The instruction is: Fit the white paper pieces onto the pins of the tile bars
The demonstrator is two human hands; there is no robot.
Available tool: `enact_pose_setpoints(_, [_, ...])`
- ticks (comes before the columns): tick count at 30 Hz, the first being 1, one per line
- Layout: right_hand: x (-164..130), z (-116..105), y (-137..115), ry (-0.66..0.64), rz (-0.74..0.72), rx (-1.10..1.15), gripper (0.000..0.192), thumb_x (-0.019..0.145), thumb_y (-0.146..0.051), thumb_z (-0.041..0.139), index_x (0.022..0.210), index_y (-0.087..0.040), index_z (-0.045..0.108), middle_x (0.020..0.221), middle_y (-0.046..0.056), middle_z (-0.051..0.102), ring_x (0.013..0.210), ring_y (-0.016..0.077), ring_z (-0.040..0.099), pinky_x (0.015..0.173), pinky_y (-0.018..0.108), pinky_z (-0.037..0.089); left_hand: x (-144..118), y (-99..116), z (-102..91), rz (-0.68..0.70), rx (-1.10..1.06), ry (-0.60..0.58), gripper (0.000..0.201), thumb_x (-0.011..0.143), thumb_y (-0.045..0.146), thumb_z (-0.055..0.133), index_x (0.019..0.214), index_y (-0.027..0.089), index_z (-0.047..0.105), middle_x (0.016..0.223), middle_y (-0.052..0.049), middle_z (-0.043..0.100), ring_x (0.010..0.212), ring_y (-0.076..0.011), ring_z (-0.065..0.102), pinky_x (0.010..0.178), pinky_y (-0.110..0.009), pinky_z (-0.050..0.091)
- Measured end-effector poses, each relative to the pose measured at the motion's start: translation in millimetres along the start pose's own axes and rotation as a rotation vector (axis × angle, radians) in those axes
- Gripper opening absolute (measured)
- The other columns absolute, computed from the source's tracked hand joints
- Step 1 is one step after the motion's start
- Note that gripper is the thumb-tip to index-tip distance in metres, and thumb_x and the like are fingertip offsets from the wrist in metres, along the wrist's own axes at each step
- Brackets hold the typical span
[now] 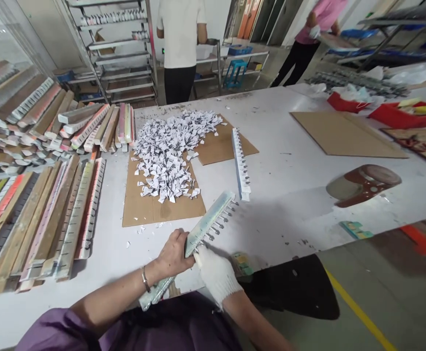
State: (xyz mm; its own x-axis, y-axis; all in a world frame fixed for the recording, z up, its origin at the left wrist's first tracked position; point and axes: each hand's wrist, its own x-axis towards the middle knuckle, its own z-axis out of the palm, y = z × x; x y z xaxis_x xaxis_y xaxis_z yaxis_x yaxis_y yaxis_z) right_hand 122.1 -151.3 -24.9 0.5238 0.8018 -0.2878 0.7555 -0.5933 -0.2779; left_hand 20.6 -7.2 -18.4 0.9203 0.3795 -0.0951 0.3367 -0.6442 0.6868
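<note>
My bare left hand [172, 254] grips a long pale wooden strip [207, 224] lined with metal clips, held slanted over the white table's [282, 214] near edge. My right hand [215, 273], in a white glove, pinches at the clips on the strip's lower side beside my left hand. Beyond the strip lies a heap of small white paper tags [167, 153] on brown cardboard [150, 209]. A second clip strip [241, 163] lies flat on the table to the right of the heap.
Stacks of similar strips [45, 214] cover the table's left side. Another cardboard sheet [344, 134], red trays [399, 116] and a brown lid-like object [364, 183] sit right. Two people stand at the far end by metal shelves [121, 48].
</note>
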Motion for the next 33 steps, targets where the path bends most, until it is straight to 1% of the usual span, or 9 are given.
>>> enact_pose_setpoints(3, [-16.8, 10.8, 14.5, 0.192, 0.0, 0.239, 0.042, 0.101, -0.03, 0.044, 0.139, -0.019, 0.059, 0.115, 0.01, 0.076, 0.1, 0.0242, 0.075, 0.086, 0.032, 0.058, 23.9, 2.7, -27.8, 0.094, -0.052, -0.09, 0.054, 0.074, 0.033, 0.078, 0.123, 0.017, 0.064, 0.105, -0.008, 0.06, 0.094, -0.0248, 0.062, 0.087, -0.038, 0.056])
enact_pose_setpoints(5, [-24.7, 21.1, 23.4, 0.29, 0.009, 0.431, 0.043, 0.101, -0.033, 0.039, 0.137, -0.022, 0.06, 0.12, 0.007, 0.075, 0.108, 0.0224, 0.073, 0.094, 0.031, 0.057, 56.2, 7.7, -44.3, 0.14, 0.022, -0.025, 0.033, 0.087, 0.031, 0.066, 0.118, 0.019, 0.067, 0.103, -0.007, 0.064, 0.092, -0.0224, 0.064, 0.087, -0.035, 0.054])
enact_pose_setpoints(7, [-26.6, 32.4, 28.6, 0.334, 0.045, 0.56, 0.042, 0.101, -0.035, 0.037, 0.13, -0.023, 0.065, 0.12, 0.006, 0.075, 0.111, 0.0211, 0.072, 0.097, 0.03, 0.056, 97.5, 13.4, -52.6, 0.113, 0.189, 0.087, 0.027, 0.095, 0.022, 0.052, 0.117, 0.018, 0.068, 0.109, -0.01, 0.066, 0.101, -0.0227, 0.064, 0.094, -0.035, 0.051])
enact_pose_setpoints(11, [-17.7, 50.8, 29.2, 0.361, 0.071, 0.63, 0.041, 0.1, -0.035, 0.038, 0.123, -0.021, 0.069, 0.121, 0.007, 0.075, 0.114, 0.0222, 0.07, 0.102, 0.034, 0.055, 174.5, 18.6, -45.0, 0.007, 0.371, 0.152, 0.023, 0.093, 0.017, 0.054, 0.109, 0.012, 0.07, 0.116, -0.018, 0.066, 0.111, -0.0287, 0.063, 0.1, -0.04, 0.049])
enact_pose_setpoints(15, [-9.0, 60.5, 27.8, 0.347, 0.043, 0.594, 0.043, 0.099, -0.035, 0.037, 0.123, -0.021, 0.07, 0.121, 0.009, 0.074, 0.114, 0.0241, 0.07, 0.101, 0.036, 0.056, 208.2, 13.7, -32.6, -0.03, 0.346, 0.169, 0.017, 0.081, 0.013, 0.067, 0.098, 0.012, 0.071, 0.116, -0.02, 0.068, 0.108, -0.0293, 0.065, 0.096, -0.04, 0.05])
enact_pose_setpoints(21, [-1.4, 74.3, 28.4, 0.482, -0.018, 0.537, 0.046, 0.1, -0.036, 0.034, 0.121, -0.019, 0.071, 0.116, 0.01, 0.076, 0.108, 0.0253, 0.072, 0.101, 0.039, 0.056, 193.6, 0.3, -40.2, -0.037, 0.123, 0.309, 0.007, 0.08, 0.012, 0.063, 0.081, 0.015, 0.07, 0.093, -0.011, 0.071, 0.093, -0.0234, 0.065, 0.092, -0.037, 0.051])
enact_pose_setpoints(25, [-0.9, 69.9, 28.8, 0.528, -0.052, 0.541, 0.043, 0.1, -0.036, 0.037, 0.12, -0.019, 0.071, 0.116, 0.01, 0.076, 0.108, 0.0242, 0.072, 0.101, 0.035, 0.055, 167.0, -8.2, -56.6, -0.068, -0.128, 0.477, 0.019, 0.085, 0.013, 0.054, 0.095, 0.014, 0.07, 0.092, -0.01, 0.071, 0.088, -0.0213, 0.064, 0.088, -0.038, 0.051])
enact_pose_setpoints(30, [-14.7, 33.2, 21.5, 0.496, 0.035, 0.68, 0.038, 0.098, -0.04, 0.04, 0.11, -0.021, 0.071, 0.106, 0.01, 0.077, 0.101, 0.0247, 0.072, 0.095, 0.036, 0.057, 115.9, -9.0, -67.3, -0.076, -0.465, 0.516, 0.026, 0.09, 0.033, 0.055, 0.104, 0.014, 0.066, 0.079, -0.004, 0.068, 0.069, -0.0161, 0.063, 0.07, -0.03, 0.052])
enact_pose_setpoints(33, [-24.4, -0.7, 2.6, 0.453, 0.108, 0.848, 0.038, 0.097, -0.045, 0.044, 0.114, -0.021, 0.069, 0.086, 0.007, 0.076, 0.083, 0.0229, 0.073, 0.077, 0.032, 0.06, 67.8, 3.2, -57.9, -0.072, -0.616, 0.462, 0.034, 0.088, 0.048, 0.061, 0.1, 0.016, 0.066, 0.071, 0.0, 0.066, 0.061, -0.0142, 0.061, 0.065, -0.029, 0.052])
